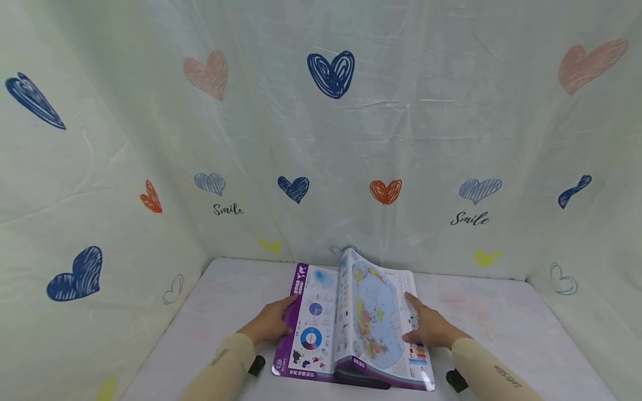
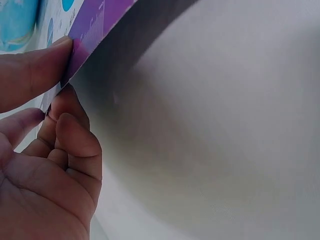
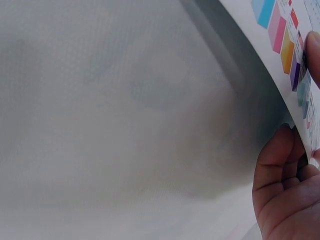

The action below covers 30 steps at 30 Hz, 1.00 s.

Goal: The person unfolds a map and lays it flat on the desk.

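Observation:
A folded world map (image 1: pixel 378 317) lies partly opened in front of me, with purple borders. Its left panel (image 1: pixel 316 312) carries round charts, and a raised fold stands between that panel and the map side. My left hand (image 1: pixel 271 322) grips the purple left edge; in the left wrist view the thumb is on top of the sheet (image 2: pixel 95 37) and curled fingers are beneath. On the other side my right hand (image 1: pixel 432 326) pinches the right edge. The right wrist view shows its curled fingers (image 3: pixel 274 160) under the sheet's lifted edge, beside printed coloured bars (image 3: pixel 277 32).
The map rests on a white table (image 1: pixel 481 312), whose back edge meets a pale curtain (image 1: pixel 321 139) printed with hearts and "Smile". More curtain hangs at the left and right sides. Dark wrist-worn pieces (image 1: pixel 257 365) show below both hands.

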Motion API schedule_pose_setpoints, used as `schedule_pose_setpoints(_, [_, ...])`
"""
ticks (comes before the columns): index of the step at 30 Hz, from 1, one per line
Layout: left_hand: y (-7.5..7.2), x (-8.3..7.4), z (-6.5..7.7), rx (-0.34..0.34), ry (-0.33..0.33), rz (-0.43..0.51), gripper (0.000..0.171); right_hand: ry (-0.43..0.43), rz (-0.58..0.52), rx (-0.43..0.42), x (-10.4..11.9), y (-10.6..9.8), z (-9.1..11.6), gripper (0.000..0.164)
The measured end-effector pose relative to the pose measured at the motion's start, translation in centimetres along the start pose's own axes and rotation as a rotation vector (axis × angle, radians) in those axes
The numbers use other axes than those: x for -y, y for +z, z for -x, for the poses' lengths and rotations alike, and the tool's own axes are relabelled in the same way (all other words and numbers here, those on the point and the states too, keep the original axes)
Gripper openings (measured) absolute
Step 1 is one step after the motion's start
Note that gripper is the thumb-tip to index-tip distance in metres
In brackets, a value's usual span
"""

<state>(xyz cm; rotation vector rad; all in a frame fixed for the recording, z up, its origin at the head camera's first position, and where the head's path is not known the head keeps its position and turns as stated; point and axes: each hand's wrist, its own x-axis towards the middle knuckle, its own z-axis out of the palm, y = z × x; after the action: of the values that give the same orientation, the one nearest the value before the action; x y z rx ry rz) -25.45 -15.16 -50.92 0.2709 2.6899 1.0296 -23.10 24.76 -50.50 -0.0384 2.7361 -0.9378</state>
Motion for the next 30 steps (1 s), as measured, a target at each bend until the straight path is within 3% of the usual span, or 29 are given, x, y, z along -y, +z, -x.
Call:
schedule_pose_setpoints(11, [-1.5,1.2,0.8,-0.023,-0.031,-0.017,0.081,0.008,0.026,0.009,-0.4,-0.5,0.1,0.116])
schedule_pose_setpoints(30, [-3.2,3.4,1.4,-0.066,-0.099,-0.054,0.081,-0.012,-0.022,0.024,-1.2,-1.4,0.3,0.119])
